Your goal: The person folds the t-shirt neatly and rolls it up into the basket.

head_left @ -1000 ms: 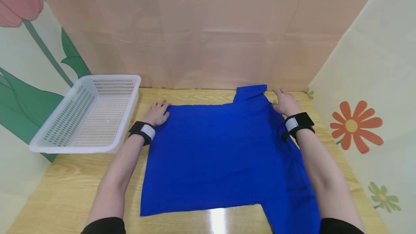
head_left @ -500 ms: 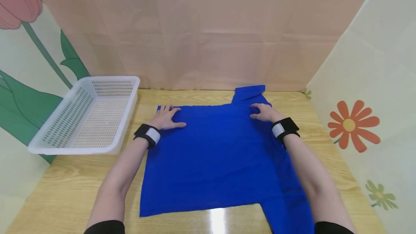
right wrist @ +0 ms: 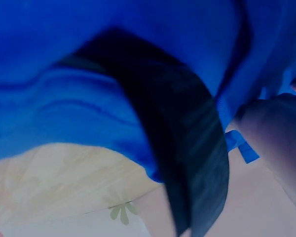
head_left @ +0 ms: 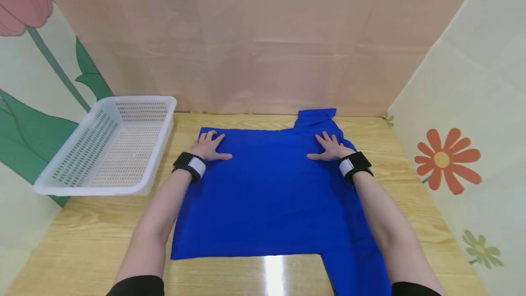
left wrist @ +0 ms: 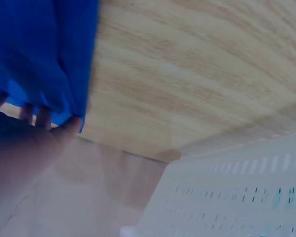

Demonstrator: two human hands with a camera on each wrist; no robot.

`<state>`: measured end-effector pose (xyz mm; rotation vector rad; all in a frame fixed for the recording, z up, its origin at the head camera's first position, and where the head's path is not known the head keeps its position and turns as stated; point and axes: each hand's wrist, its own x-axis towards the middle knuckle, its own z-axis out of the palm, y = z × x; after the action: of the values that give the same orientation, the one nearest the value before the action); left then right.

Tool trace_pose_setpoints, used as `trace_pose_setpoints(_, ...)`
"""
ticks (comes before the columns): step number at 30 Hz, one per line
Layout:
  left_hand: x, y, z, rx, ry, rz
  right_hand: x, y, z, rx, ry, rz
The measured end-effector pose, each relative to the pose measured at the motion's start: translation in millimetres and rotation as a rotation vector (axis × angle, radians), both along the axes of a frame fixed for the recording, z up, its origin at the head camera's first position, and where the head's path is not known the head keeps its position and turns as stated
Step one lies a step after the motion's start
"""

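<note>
A blue shirt (head_left: pixel 263 191) lies spread sideways across the table, its straight hem at the left. One sleeve (head_left: pixel 353 268) runs toward the body at the lower right; a shorter-looking part (head_left: pixel 316 115) sticks out at the back. My left hand (head_left: pixel 208 146) rests on the shirt's far left corner with fingers spread. In the left wrist view, its fingertips (left wrist: pixel 71 123) lie along the cloth's edge. My right hand (head_left: pixel 330 147), fingers also spread, rests on the cloth near the far right. In the right wrist view, a dark strap (right wrist: pixel 172 123) covers much of the shirt.
A white perforated plastic basket (head_left: pixel 158 168) stands left of the shirt, close to my left forearm. The wooden table (head_left: pixel 98 236) ends at a pink backdrop (head_left: pixel 263 58). Flower-patterned walls (head_left: pixel 444 104) close in both sides.
My right hand has moved left from the shirt's far right edge onto the cloth. The left hand has shifted slightly right onto it. The shirt's near edge has slid a little away from the body.
</note>
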<state>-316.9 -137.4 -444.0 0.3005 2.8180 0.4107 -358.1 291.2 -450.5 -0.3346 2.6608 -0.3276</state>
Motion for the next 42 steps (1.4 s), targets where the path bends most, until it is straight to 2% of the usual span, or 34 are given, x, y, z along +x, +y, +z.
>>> trace_pose_setpoints(8,-9.5,-1.2,-6.5,-0.022,-0.019,-0.002,1.4,-2.6,-2.3,0.008,0.014,-0.038)
trace_pose_setpoints(14,-11.5,0.6,-6.4,-0.047,0.000,-0.022,-0.7,-2.0,-8.4,-0.008,0.034,-0.061)
trace_pose_setpoints(17,-12.5,2.7,-8.0,-0.069,0.032,-0.024,-0.3,-1.3,-9.7,-0.019,0.044,-0.067)
trace_pose_setpoints(19,-13.7,4.0,-11.3,-0.103,0.072,-0.023,-0.2,-1.1,-10.1,-0.026,0.051,-0.074)
trace_pose_setpoints(21,-15.0,5.3,-15.4,-0.135,0.140,-0.026,-0.7,-1.3,-10.2,-0.022,0.063,-0.082)
trace_pose_setpoints(25,-13.6,8.9,-20.9,-0.184,0.362,-0.044,-2.7,-0.6,-11.5,-0.026,0.110,-0.088)
trace_pose_setpoints(28,-3.9,11.4,-20.0,-0.151,0.509,-0.087,-1.3,2.9,-11.2,-0.077,0.147,-0.056)
trace_pose_setpoints(31,11.6,11.1,-15.2,-0.051,0.534,-0.165,5.6,10.3,-6.4,-0.143,0.199,0.006)
trace_pose_setpoints(34,27.1,5.3,-10.2,0.058,0.482,-0.239,17.4,19.5,0.8,-0.217,0.271,0.071)
trace_pose_setpoints(37,42.1,-3.2,-7.1,0.134,0.413,-0.284,33.5,27.4,7.4,-0.267,0.319,0.125)
trace_pose_setpoints(42,70.9,-13.1,-1.3,0.305,0.270,-0.343,67.1,37.2,17.7,-0.288,0.291,0.172)
